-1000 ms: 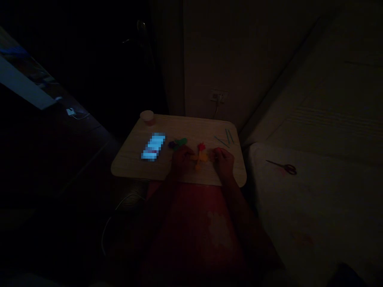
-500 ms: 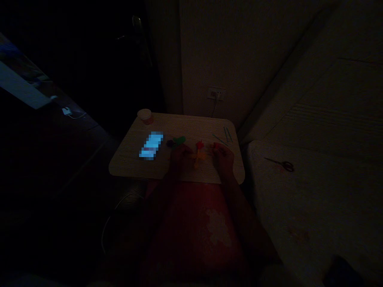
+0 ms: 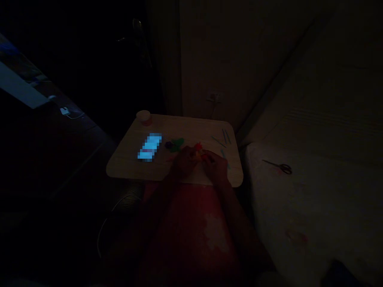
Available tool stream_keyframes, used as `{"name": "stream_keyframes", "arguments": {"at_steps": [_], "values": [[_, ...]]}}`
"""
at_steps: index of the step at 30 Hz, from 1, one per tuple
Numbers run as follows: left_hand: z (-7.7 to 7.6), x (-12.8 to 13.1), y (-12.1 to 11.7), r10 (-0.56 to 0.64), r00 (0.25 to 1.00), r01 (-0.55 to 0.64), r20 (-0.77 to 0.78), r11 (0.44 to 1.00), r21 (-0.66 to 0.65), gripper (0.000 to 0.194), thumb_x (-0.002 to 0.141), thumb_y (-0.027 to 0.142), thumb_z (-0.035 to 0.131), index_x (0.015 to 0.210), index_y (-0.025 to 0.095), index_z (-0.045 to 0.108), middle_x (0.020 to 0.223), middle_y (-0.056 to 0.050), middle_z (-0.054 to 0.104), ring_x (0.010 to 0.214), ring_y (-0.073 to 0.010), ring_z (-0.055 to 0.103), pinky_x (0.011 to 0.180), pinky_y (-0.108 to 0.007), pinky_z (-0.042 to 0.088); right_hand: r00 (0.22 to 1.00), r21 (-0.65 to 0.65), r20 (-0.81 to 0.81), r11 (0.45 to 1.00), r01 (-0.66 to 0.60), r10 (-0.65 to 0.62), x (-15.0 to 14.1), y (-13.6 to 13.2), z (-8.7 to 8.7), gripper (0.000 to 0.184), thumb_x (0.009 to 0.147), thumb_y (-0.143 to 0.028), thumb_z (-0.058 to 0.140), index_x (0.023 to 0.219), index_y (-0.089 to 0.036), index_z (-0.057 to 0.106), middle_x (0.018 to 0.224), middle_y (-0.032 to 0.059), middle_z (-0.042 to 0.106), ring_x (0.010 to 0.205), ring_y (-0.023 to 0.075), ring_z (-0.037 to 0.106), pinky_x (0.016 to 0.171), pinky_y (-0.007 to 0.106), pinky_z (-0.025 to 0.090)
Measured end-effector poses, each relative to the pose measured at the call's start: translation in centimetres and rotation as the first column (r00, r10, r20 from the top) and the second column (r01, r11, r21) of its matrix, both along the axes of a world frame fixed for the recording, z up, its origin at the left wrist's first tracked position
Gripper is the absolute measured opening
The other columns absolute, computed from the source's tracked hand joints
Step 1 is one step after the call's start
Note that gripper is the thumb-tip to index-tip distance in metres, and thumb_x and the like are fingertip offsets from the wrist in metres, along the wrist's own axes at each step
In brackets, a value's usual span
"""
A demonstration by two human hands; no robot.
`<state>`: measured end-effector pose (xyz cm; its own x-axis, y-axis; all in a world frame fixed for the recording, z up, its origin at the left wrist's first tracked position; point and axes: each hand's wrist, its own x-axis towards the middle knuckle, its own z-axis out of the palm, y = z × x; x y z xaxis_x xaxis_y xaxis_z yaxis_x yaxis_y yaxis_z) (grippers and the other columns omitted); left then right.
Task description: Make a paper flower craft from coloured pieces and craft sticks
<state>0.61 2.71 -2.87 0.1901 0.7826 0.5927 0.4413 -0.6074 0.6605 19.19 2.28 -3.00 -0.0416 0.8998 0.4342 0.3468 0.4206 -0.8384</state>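
Observation:
The scene is very dark. My left hand (image 3: 183,164) and my right hand (image 3: 216,166) meet over the near edge of a small wooden table (image 3: 131,165). Both are curled around small coloured pieces, red and orange (image 3: 200,150), pinched between the fingertips. What exactly each hand holds is too dim to name. A green lump (image 3: 178,142) and a purple lump (image 3: 168,145) lie just left of my left hand. Thin blue sticks (image 3: 225,136) lie to the right of my hands.
A lit phone screen (image 3: 149,146) lies on the table's left half. A small round pot (image 3: 143,117) stands at the far left corner. Scissors (image 3: 279,167) lie on the pale bed to the right. A wall socket (image 3: 214,97) sits behind the table.
My hands have come together from being apart. The orange and red piece that lay between them is now within my fingers. The view has dimmed slightly.

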Motion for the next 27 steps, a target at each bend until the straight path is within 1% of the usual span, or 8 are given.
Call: {"name": "stream_keyframes", "arguments": {"at_steps": [1,3,5,9,14,18,21,27], "values": [[0.4,0.2,-0.2,-0.026,1.0,0.026,-0.015,1.0,0.006,0.029,0.092,0.031,0.063,0.119,0.02,0.065,0.097,-0.007,0.067,0.088,-0.0201,0.062,0.081,-0.033,0.051,0.999,-0.012,0.025,0.999,-0.035,0.036,0.0,-0.4,0.6,0.029,0.092,-0.03,0.063,0.119,-0.025,0.071,0.11,0.0085,0.079,0.086,0.0211,0.076,0.077,0.034,0.059],[1.1,0.5,-0.7,-0.065,0.997,0.065,-0.031,0.998,0.016,0.024,0.095,0.03,0.059,0.115,0.022,0.069,0.1,-0.008,0.069,0.093,-0.0218,0.063,0.086,-0.036,0.052,0.997,-0.04,0.027,0.996,-0.078,0.079,-0.1,-0.9,1.6,0.036,0.091,-0.028,0.064,0.127,-0.026,0.063,0.1,0.0063,0.08,0.084,0.0212,0.076,0.071,0.032,0.058],[1.8,0.8,-1.3,-0.099,0.995,0.099,-0.024,0.995,0.006,0.021,0.098,0.03,0.057,0.112,0.023,0.072,0.102,-0.008,0.07,0.095,-0.0216,0.065,0.087,-0.037,0.053,0.994,-0.061,0.018,0.992,-0.111,0.112,-0.1,-1.2,2.4,0.034,0.089,-0.025,0.065,0.123,-0.025,0.06,0.094,0.005,0.08,0.081,0.021,0.077,0.067,0.03,0.056],[2.5,0.8,-2.3,-0.095,0.995,0.095,0.027,0.995,0.012,0.016,0.096,0.029,0.063,0.105,0.022,0.074,0.097,-0.007,0.072,0.09,-0.0201,0.066,0.084,-0.035,0.053,0.987,-0.064,0.044,0.987,-0.149,0.152,0.0,-1.6,3.3,0.019,0.088,-0.023,0.064,0.108,-0.024,0.064,0.092,0.0048,0.079,0.078,0.0192,0.076,0.065,0.028,0.055],[2.4,0.6,-2.8,-0.019,0.993,0.026,0.117,0.998,-0.055,0.014,0.095,0.027,0.061,0.094,0.021,0.074,0.093,-0.006,0.075,0.089,-0.0204,0.068,0.09,-0.037,0.054,0.975,-0.022,0.027,0.976,-0.218,0.219,-0.4,-2.0,3.7,0.019,0.089,-0.029,0.068,0.107,-0.023,0.072,0.098,0.0065,0.079,0.077,0.0177,0.074,0.066,0.028,0.058],[1.9,0.6,-2.6,0.032,0.975,0.004,0.222,0.987,-0.163,0.015,0.093,0.031,0.064,0.088,0.021,0.074,0.088,-0.004,0.076,0.084,-0.0196,0.069,0.083,-0.034,0.056,0.986,-0.003,0.007,0.986,-0.166,0.166,-0.7,-2.3,3.9,0.028,0.085,-0.034,0.075,0.112,-0.025,0.075,0.1,0.0069,0.079,0.075,0.018,0.072,0.063,0.029,0.059],[1.6,0.6,-2.5,0.045,0.964,0.016,0.263,0.975,-0.224,0.014,0.09,0.034,0.068,0.089,0.02,0.073,0.087,-0.002,0.075,0.081,-0.0183,0.068,0.08,-0.032,0.055,0.99,0.004,0.006,0.99,-0.141,0.141,-0.7,-2.4,3.9,0.029,0.084,-0.035,0.077,0.111,-0.026,0.076,0.097,0.0064,0.079,0.071,0.0171,0.07,0.06,0.028,0.058],[2.2,0.6,-2.9,0.012,0.954,0.069,0.299,0.964,-0.257,0.026,0.091,0.038,0.068,0.073,0.019,0.066,0.071,0.001,0.065,0.071,-0.0151,0.061,0.07,-0.028,0.051,0.972,0.011,0.078,0.975,-0.222,0.22,-0.4,-2.3,3.5,0.018,0.089,-0.036,0.072,0.101,-0.026,0.079,0.091,0.0054,0.078,0.071,0.0175,0.069,0.065,0.03,0.057]]}}
